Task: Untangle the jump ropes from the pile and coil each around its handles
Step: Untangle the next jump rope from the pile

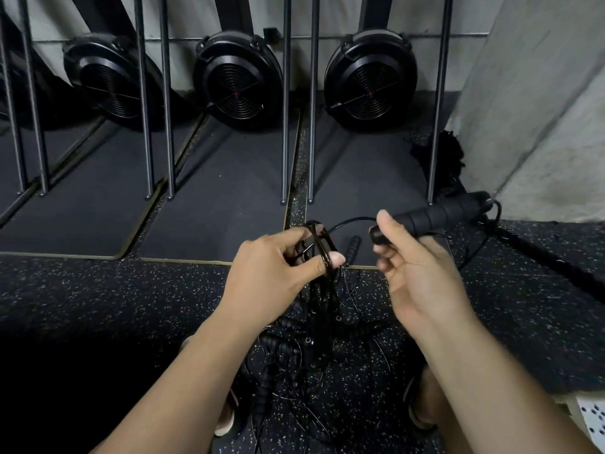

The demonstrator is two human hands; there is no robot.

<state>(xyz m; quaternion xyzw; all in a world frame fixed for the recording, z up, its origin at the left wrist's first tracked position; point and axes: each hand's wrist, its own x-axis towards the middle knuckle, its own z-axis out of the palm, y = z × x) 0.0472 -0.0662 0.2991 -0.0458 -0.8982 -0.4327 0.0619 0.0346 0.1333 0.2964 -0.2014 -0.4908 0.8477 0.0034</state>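
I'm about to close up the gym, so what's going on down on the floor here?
A person is sorting jump ropes. Their right hand grips a black ribbed foam handle, while the left hand holds a bunch of thin black cable loops that hang down into the tangled pile of ropes on the speckled black rubber floor between their feet. Nothing looks coiled yet.

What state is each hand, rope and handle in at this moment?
left hand, grips a bunch of rope loops, raised
rope loops, bunched, hanging down into the pile
right hand, holds one handle near its end
held handle, lifted, uncoiled
pile, tangled on the floor
second handle, lying on the mat
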